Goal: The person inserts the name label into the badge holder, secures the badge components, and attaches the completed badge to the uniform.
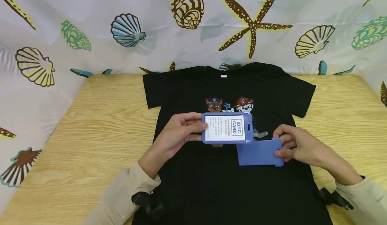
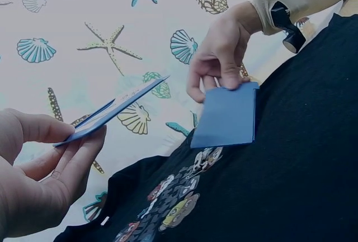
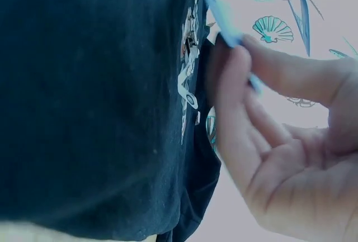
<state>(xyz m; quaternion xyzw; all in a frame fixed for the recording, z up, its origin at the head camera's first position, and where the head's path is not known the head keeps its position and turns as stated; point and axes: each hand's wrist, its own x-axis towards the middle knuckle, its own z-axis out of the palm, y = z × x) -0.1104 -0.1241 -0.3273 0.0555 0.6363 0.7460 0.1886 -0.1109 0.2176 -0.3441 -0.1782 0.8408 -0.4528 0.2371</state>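
Note:
Between thumb and fingers my left hand (image 1: pixel 178 130) pinches the left end of a blue ID card holder (image 1: pixel 227 141). A white printed insert (image 1: pixel 223 128) reading "ID/IC CARD" sits inside its frame, with the slotted end toward the right. My right hand (image 1: pixel 297 146) pinches the right end of a flat blue plastic cover (image 1: pixel 257 153), which has small tabs at that end. In the head view the holder overlaps the cover's upper left corner; the left wrist view shows the holder (image 2: pixel 112 110) and the cover (image 2: pixel 226 116) apart, both over the shirt.
A black T-shirt (image 1: pixel 193 181) with printed cartoon dogs (image 1: pixel 214 104) lies spread on the wooden table (image 1: pixel 99 117), beneath both hands. Behind the table hangs a white curtain (image 1: pixel 163 3) with shells and starfish. Dark wrist cameras (image 1: pixel 148 204) are strapped over the beige sleeves (image 1: pixel 121 198).

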